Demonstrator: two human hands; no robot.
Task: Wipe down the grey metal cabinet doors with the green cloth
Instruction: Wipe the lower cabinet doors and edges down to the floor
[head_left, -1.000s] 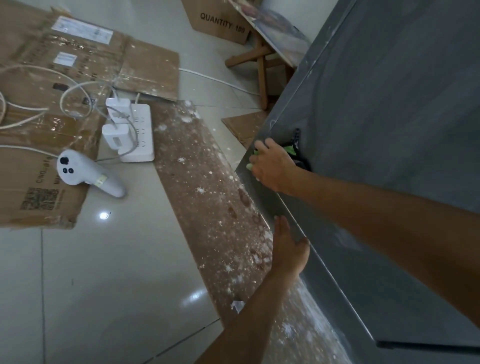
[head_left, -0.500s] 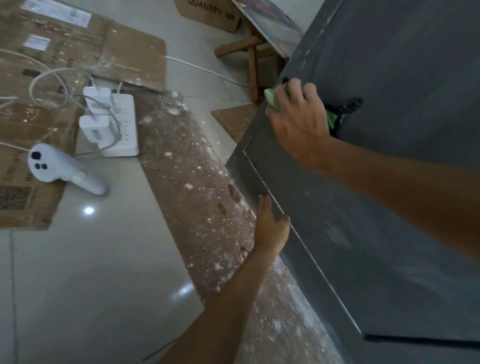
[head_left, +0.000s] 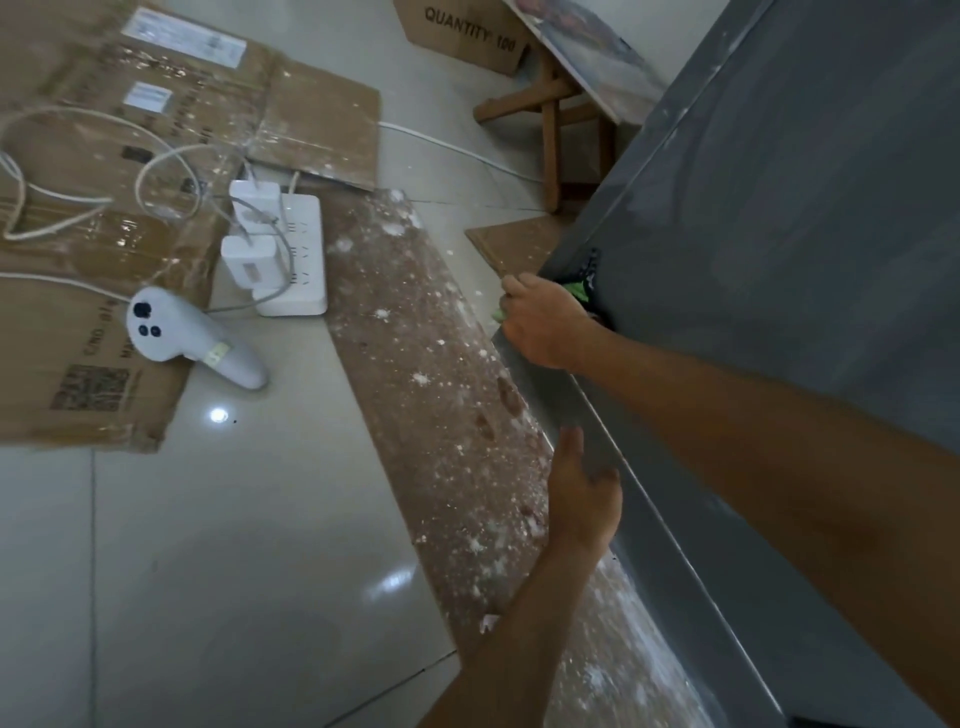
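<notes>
The green cloth (head_left: 577, 290) sits at the lower near corner of the grey cabinet door (head_left: 779, 234), mostly hidden under the right hand (head_left: 545, 325). Only a bright scrap shows above the knuckles and another sliver below the fingers. The right hand is closed around the cloth, fingers curled over the door's outer edge, with a small black part of the door just beside it that is too dark to make out. Half a second ago this hand and the cloth were higher up the same edge; they have now dropped to the corner nearest the floor, much where they were a second ago. The left hand (head_left: 584, 499) has stayed low against the cabinet's bottom frame, fingers straight and thumb spread, holding nothing. A thin seam runs along the door between the two hands, and the door's broad grey face stretches up and to the right of the cloth. Along the cabinet's foot lies a brown board (head_left: 441, 374) speckled with white, then glossy floor (head_left: 234, 545) tiles. Well apart to the left are a white power strip (head_left: 298, 260), a white controller (head_left: 176, 335) and flattened cardboard (head_left: 78, 260); a wooden stool (head_left: 550, 130) stands near the cabinet's far corner.
</notes>
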